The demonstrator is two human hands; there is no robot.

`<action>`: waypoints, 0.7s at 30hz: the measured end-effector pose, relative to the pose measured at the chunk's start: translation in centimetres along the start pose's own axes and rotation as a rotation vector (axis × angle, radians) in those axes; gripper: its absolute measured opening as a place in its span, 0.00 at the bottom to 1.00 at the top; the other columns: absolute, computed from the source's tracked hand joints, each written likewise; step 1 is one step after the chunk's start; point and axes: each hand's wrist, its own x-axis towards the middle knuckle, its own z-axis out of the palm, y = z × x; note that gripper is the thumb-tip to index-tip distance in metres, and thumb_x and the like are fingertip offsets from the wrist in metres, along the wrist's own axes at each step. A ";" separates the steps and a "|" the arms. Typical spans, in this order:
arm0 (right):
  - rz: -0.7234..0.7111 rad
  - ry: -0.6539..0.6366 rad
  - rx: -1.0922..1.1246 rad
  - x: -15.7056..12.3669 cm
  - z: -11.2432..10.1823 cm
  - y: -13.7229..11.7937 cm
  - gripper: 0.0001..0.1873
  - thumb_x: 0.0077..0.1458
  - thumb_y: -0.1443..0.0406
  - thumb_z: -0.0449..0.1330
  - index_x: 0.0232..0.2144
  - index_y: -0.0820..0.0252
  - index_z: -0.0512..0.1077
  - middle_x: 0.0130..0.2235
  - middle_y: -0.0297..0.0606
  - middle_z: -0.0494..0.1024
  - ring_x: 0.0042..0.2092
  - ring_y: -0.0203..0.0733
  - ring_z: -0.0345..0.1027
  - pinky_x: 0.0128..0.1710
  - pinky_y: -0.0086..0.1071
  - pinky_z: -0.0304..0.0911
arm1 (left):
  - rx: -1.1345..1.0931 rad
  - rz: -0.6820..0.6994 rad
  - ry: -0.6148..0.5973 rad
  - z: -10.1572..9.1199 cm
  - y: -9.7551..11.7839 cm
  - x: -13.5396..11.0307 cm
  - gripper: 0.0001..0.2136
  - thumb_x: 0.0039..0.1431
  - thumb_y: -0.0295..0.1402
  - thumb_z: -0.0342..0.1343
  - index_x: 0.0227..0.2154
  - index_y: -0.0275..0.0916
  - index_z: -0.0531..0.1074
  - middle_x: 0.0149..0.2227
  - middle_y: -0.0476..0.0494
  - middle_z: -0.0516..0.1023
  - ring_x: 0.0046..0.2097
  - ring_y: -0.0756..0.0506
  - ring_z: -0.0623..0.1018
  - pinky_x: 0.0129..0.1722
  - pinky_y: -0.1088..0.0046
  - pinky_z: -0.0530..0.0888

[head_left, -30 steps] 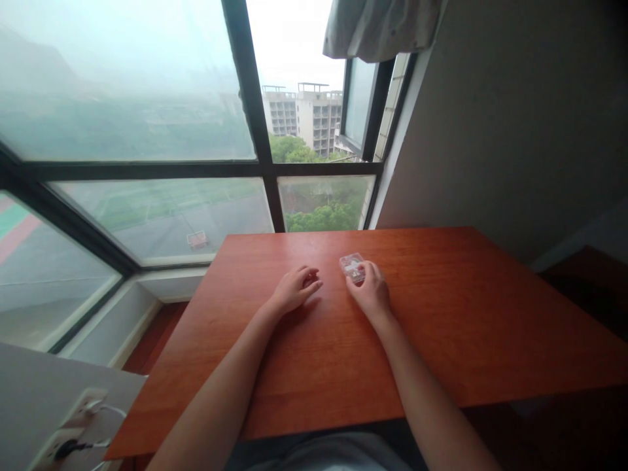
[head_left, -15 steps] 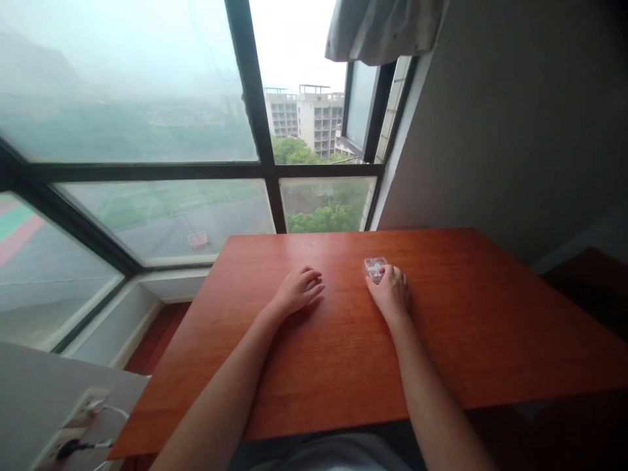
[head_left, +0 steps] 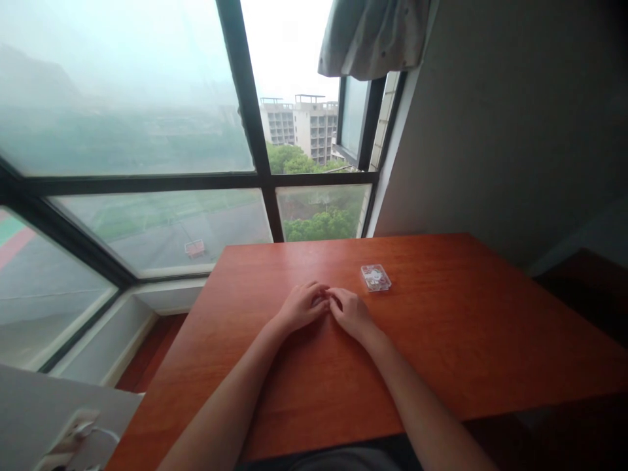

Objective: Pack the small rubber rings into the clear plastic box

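Note:
My left hand [head_left: 301, 306] rests on the wooden table [head_left: 422, 353] with its fingers curled inward. My right hand [head_left: 352, 313] meets it from the right, fingers bent and tips pinched close to the left fingertips. A small pale bit shows between the hands, too small and covered to name. Behind and to the right of my right hand, a clear plastic box [head_left: 376, 278] with small light-coloured pieces inside stands on the table, touched by neither hand.
Beyond the table's far edge is a dark-framed window [head_left: 196, 184] with an open pane [head_left: 354, 121] and a curtain [head_left: 375, 39] above. A wall [head_left: 466, 131] borders the right side. A socket with a plugged-in cable [head_left: 86, 428] sits low at left.
My right hand has let go of the clear box and moved left to my left hand, fingertips together. The box stays on the table. The view has tilted slightly.

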 end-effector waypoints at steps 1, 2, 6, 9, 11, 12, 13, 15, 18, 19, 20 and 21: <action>-0.004 -0.030 -0.020 -0.1 0.0 -0.1 0.12 0.56 0.70 0.51 0.39 0.55 0.72 0.39 0.38 0.77 0.40 0.41 0.70 0.41 0.31 0.64 | -0.014 0.014 -0.011 0.2 0.2 0.1 0.10 0.55 0.30 0.51 0.39 0.40 0.72 0.37 0.44 0.73 0.38 0.47 0.72 0.39 0.71 0.69; -0.008 -0.050 -0.040 -0.1 0.0 -0.1 0.12 0.56 0.71 0.51 0.38 0.55 0.73 0.38 0.37 0.77 0.40 0.41 0.71 0.41 0.31 0.64 | -0.026 0.023 -0.021 0.5 0.3 0.1 0.10 0.53 0.28 0.51 0.38 0.39 0.72 0.37 0.44 0.73 0.37 0.47 0.72 0.39 0.71 0.68; -0.011 -0.060 -0.071 -0.1 -0.1 -0.1 0.11 0.56 0.71 0.52 0.35 0.55 0.74 0.37 0.37 0.78 0.39 0.41 0.71 0.39 0.30 0.64 | -0.058 0.015 -0.033 1.0 0.1 0.2 0.08 0.49 0.25 0.51 0.33 0.37 0.72 0.33 0.46 0.72 0.34 0.48 0.70 0.35 0.73 0.67; -0.017 -0.047 -0.062 0.0 -0.1 0.0 0.12 0.55 0.71 0.53 0.35 0.55 0.74 0.37 0.36 0.78 0.39 0.41 0.71 0.39 0.30 0.64 | -0.072 0.007 -0.022 1.0 -0.2 0.2 0.06 0.49 0.26 0.51 0.31 0.37 0.71 0.31 0.47 0.72 0.33 0.48 0.69 0.34 0.74 0.66; -0.020 -0.041 -0.055 0.0 -0.1 0.1 0.12 0.55 0.71 0.53 0.35 0.55 0.75 0.37 0.36 0.78 0.39 0.41 0.71 0.39 0.30 0.64 | -0.078 0.008 -0.022 1.0 -0.2 0.2 0.05 0.50 0.26 0.51 0.31 0.37 0.70 0.31 0.47 0.72 0.32 0.49 0.69 0.34 0.74 0.66; -0.020 -0.038 -0.052 0.0 0.0 0.1 0.12 0.55 0.71 0.53 0.36 0.55 0.75 0.37 0.36 0.78 0.39 0.41 0.71 0.39 0.30 0.64 | -0.081 0.008 -0.023 0.9 -0.2 0.2 0.05 0.50 0.26 0.51 0.31 0.37 0.70 0.31 0.47 0.72 0.32 0.49 0.69 0.34 0.74 0.66; -0.020 -0.038 -0.048 0.0 0.0 0.1 0.12 0.55 0.71 0.53 0.36 0.55 0.75 0.37 0.36 0.78 0.39 0.41 0.71 0.39 0.30 0.64 | -0.085 0.007 -0.024 0.9 -0.2 0.2 0.06 0.50 0.26 0.51 0.31 0.37 0.71 0.31 0.47 0.72 0.32 0.49 0.69 0.34 0.74 0.66; -0.015 -0.042 -0.037 0.0 0.0 0.1 0.12 0.55 0.71 0.52 0.36 0.55 0.74 0.37 0.37 0.78 0.40 0.41 0.71 0.40 0.30 0.64 | -0.096 0.000 -0.025 0.9 -0.1 0.2 0.06 0.50 0.26 0.51 0.31 0.37 0.71 0.31 0.47 0.72 0.33 0.49 0.69 0.34 0.74 0.66; -0.002 -0.061 -0.018 -0.1 -0.1 0.1 0.12 0.56 0.71 0.52 0.36 0.56 0.74 0.38 0.37 0.78 0.40 0.41 0.71 0.41 0.30 0.64 | -0.116 -0.009 -0.029 1.0 -0.2 0.2 0.07 0.49 0.26 0.51 0.32 0.37 0.71 0.31 0.46 0.72 0.33 0.49 0.70 0.35 0.74 0.67; 0.003 -0.066 -0.015 -0.1 -0.1 0.1 0.12 0.56 0.71 0.52 0.36 0.56 0.74 0.38 0.37 0.78 0.40 0.41 0.71 0.41 0.31 0.64 | -0.121 -0.011 -0.031 1.0 -0.2 0.2 0.07 0.49 0.26 0.51 0.32 0.37 0.72 0.32 0.46 0.72 0.33 0.48 0.70 0.35 0.74 0.67; 0.008 -0.070 -0.013 -0.1 -0.1 0.1 0.12 0.56 0.71 0.51 0.36 0.56 0.74 0.38 0.37 0.78 0.40 0.41 0.71 0.41 0.31 0.64 | -0.126 -0.013 -0.032 1.0 -0.3 0.2 0.07 0.50 0.26 0.51 0.32 0.37 0.72 0.32 0.46 0.72 0.33 0.48 0.70 0.35 0.74 0.67; 0.011 -0.073 -0.013 -0.1 -0.1 0.1 0.12 0.56 0.71 0.51 0.36 0.56 0.74 0.38 0.37 0.78 0.40 0.41 0.71 0.41 0.31 0.64 | -0.129 -0.014 -0.033 1.0 -0.3 0.2 0.07 0.50 0.26 0.51 0.32 0.37 0.72 0.32 0.46 0.72 0.33 0.48 0.70 0.35 0.74 0.67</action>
